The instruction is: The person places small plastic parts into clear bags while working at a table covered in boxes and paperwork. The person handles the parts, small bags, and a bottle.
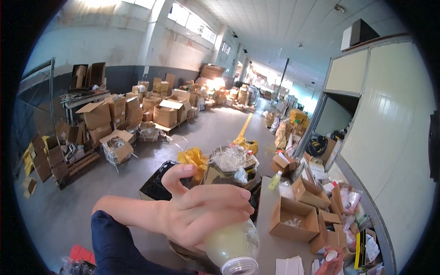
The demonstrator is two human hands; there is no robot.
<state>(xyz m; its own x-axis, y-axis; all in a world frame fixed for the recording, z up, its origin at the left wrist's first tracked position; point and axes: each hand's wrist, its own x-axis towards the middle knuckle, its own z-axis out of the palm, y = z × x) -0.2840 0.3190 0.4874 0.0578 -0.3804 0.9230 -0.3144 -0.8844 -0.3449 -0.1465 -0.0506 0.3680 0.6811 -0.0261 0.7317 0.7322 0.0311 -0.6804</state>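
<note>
A left hand (197,217) grips a pale bottle (231,245) in a cluttered warehouse, fingers wrapped close together over its upper part in the frame while one digit stands raised, clear of it. The bottle's body shows below the fingers, its ribbed clear neck pointing to the lower edge of the view, left of the desk (269,250). A navy sleeve (112,243) covers the forearm up to a bare wrist.

At lower right, the right hand (338,262) closes its fingers on a small white cap (331,255), near the desk's near edge and well apart from the bottle.

Papers (289,266) at that same edge carry fine ruled print, too small to read. Whatever is printed on a yellow-and-black box (361,250), by the desk's right side, is likewise too small to make out.

A green bottle (275,180) stands near the desk's far left corner, with an open carton (292,233) nearer, toward the middle. Beyond the left hand, tangled white strips (229,158) heap beside a yellow sack (195,160). More cartons (167,115) line the wall, left of a yellow floor line (245,126).
</note>
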